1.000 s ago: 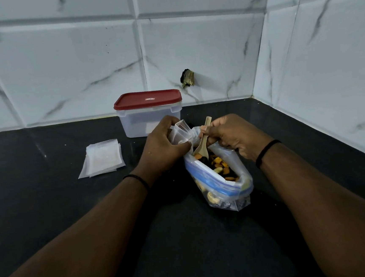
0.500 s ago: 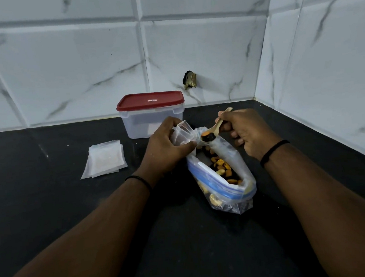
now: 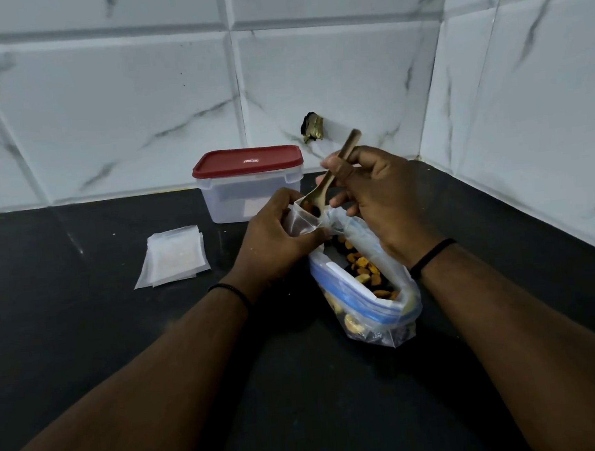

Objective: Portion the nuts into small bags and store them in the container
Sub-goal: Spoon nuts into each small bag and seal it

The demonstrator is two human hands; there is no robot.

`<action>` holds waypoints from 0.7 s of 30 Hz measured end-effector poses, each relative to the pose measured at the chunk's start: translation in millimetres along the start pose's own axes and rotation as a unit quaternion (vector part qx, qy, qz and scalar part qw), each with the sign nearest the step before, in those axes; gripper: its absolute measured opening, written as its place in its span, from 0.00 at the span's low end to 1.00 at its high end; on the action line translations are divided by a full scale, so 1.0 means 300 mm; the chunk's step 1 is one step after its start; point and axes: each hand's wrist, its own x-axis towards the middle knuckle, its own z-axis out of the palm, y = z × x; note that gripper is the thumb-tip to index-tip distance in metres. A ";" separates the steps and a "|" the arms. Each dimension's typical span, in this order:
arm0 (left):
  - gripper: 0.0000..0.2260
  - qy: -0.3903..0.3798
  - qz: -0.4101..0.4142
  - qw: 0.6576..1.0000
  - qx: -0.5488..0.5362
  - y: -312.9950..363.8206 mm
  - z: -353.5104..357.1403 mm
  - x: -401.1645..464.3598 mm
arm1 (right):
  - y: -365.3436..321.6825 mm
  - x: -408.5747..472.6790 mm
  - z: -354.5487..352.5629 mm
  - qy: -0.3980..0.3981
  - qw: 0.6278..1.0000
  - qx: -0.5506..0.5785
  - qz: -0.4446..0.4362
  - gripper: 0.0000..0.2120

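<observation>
A large clear zip bag (image 3: 375, 312) with a blue seal stands open on the black counter, full of mixed nuts (image 3: 363, 271). My left hand (image 3: 275, 239) grips a small clear bag (image 3: 304, 221) by its mouth, just above the big bag's far end. My right hand (image 3: 376, 197) pinches a wooden spoon (image 3: 334, 171) by the handle; its bowl tilts down into the small bag's mouth. The clear container (image 3: 249, 190) with a red lid stands shut behind my left hand.
A stack of empty small bags (image 3: 174, 256) lies flat to the left on the black counter (image 3: 81, 316). White marble-look tiles form the back wall and the right wall, meeting in a corner at the far right.
The spoon came up out of the big bag with nuts and moved left to the small bag's mouth, its bowl now tipped into it. My left hand kept its hold.
</observation>
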 end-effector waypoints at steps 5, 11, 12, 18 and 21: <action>0.18 0.002 -0.001 1.000 0.001 -0.001 -0.001 -0.001 | -0.018 0.001 -0.010 0.009 0.998 -0.031 -0.049 0.11; 0.21 -0.026 -0.035 0.999 0.004 -0.002 -0.011 0.003 | 0.003 0.012 -0.036 0.100 0.993 -0.060 -0.018 0.12; 0.21 -0.031 -0.044 0.998 0.011 -0.002 -0.012 0.004 | 0.005 0.017 -0.047 0.089 0.990 -0.098 -0.038 0.11; 0.18 -0.038 -0.066 0.997 0.013 0.002 -0.009 0.007 | 0.018 0.025 -0.069 -0.047 0.960 -0.258 -0.101 0.11; 0.18 -0.035 -0.066 0.997 0.011 0.000 -0.009 0.007 | 0.029 0.028 -0.068 -0.077 0.945 -0.299 -0.112 0.10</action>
